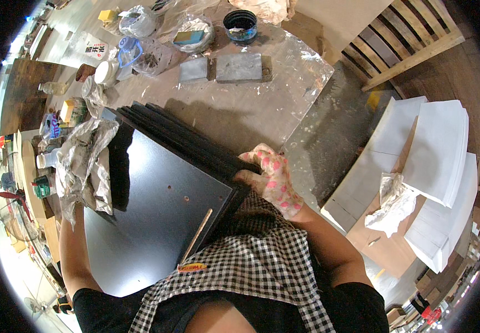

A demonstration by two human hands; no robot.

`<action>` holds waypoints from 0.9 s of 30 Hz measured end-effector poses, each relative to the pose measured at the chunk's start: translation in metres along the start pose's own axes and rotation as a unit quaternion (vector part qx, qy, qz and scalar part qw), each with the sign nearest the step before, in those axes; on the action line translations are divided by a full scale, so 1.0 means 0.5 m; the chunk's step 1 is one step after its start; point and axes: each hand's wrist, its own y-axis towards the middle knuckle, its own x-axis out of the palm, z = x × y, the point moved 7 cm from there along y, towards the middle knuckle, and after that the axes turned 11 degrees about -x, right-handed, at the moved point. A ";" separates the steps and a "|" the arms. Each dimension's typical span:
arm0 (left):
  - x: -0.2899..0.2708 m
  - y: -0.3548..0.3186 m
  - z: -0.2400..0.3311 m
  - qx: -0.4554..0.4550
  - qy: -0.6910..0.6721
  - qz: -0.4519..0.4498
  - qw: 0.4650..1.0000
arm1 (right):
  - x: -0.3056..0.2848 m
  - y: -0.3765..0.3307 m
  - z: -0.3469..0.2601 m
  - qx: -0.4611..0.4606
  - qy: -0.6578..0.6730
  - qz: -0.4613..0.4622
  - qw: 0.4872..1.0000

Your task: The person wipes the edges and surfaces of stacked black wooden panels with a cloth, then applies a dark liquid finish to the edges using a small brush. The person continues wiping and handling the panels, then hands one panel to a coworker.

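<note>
Several black panels (156, 194) lean together in front of me. The nearest has a glossy face with a few small holes and a pale slot near its lower right edge. My right hand (271, 178), in a pale glove with pink dots, is closed round the panels' right corner, thumb on the near side. My left forearm runs up the left side of the panels. It ends at a crumpled greyish sheet (87, 161), perhaps plastic or paper, which hides the hand and its fingers. A dark irregular patch or shadow shows on the panel beside that sheet.
Two grey blocks (239, 67) lie on a paint-stained table (295, 83), near a dark open tub (240, 26), bags, a blue-handled jug (130, 51) and bottles. White panels (435, 150) are stacked at right, with a crumpled wrapper (392, 205). A wooden slatted pallet (398, 39) stands beyond.
</note>
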 end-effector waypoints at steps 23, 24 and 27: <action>0.265 -0.365 0.155 0.281 0.416 0.091 0.860 | 0.060 0.002 -0.127 0.095 0.019 -0.125 0.987; 0.327 -0.379 0.157 0.276 0.479 0.049 0.832 | 0.070 0.011 -0.131 0.079 0.024 -0.106 0.991; 0.429 -0.399 0.119 0.170 0.607 -0.022 0.776 | 0.098 0.034 -0.128 0.050 0.067 -0.064 0.994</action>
